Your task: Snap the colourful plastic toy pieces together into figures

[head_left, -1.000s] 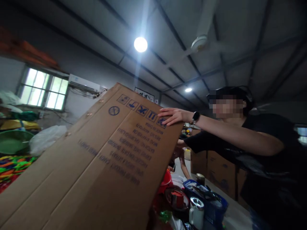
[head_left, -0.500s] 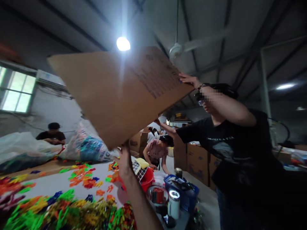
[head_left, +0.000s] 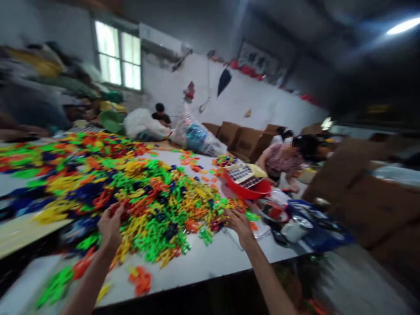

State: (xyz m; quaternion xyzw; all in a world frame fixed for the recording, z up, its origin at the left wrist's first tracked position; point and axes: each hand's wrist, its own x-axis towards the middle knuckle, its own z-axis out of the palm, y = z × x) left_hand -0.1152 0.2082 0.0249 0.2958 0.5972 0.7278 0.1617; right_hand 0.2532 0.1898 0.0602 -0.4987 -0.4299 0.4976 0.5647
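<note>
Left hand (head_left: 110, 227) and right hand (head_left: 240, 225) flank coloured plastic heap (head_left: 160, 205)

I have them well apart, the heap between and beyond them on the table (head_left: 203, 271). The right is loosely spread; whether the left grips anything, I can't tell. Beyond the right sits a red basin (head_left: 251, 191).

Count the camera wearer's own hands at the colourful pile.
2: left hand at the near edge of the pile, right hand near its right end. Neither is fully hidden.
</note>
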